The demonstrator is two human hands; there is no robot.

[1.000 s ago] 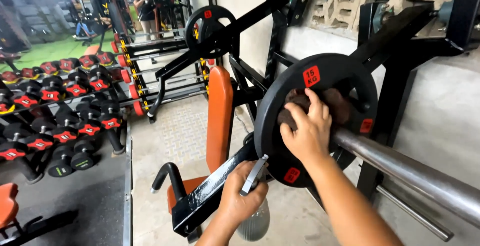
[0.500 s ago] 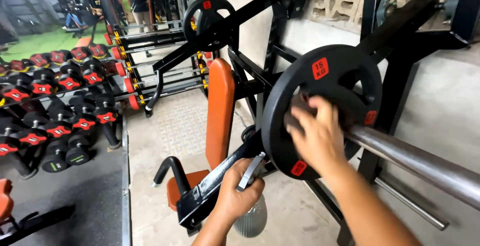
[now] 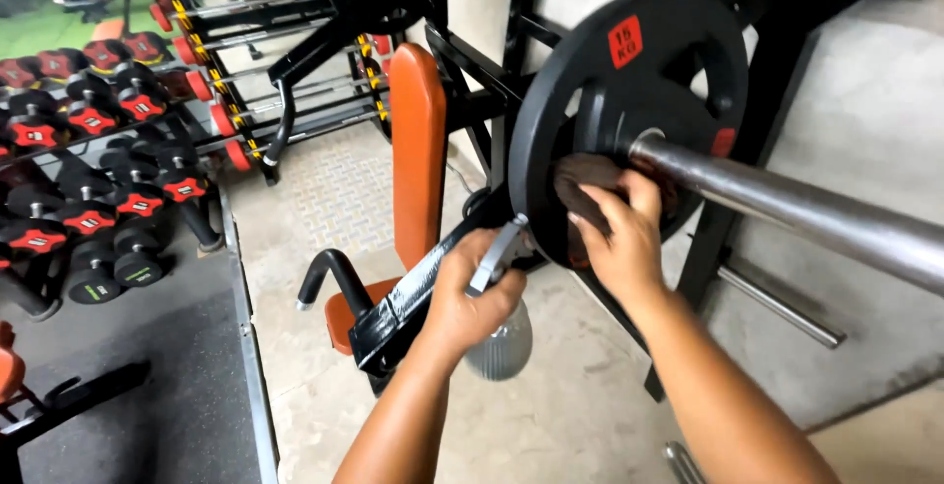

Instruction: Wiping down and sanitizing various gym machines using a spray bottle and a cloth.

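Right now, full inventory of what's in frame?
weight plate: one, black with red labels, on the bar, upper centre.
steel bar: one, silver, runs right from the plate.
metal clip: one, grey, in the left hand.
seat pad: one, orange, upright, centre.
dumbbells: many, black with red ends, rack at left.
machine frame: black, behind the plate.
left hand: holds the clip against a black lever.
right hand: pressed flat on the plate.

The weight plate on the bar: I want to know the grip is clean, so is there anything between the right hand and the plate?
Yes. A dark brown cloth lies between the right hand and the black weight plate, pressed against the plate's face beside the steel bar.
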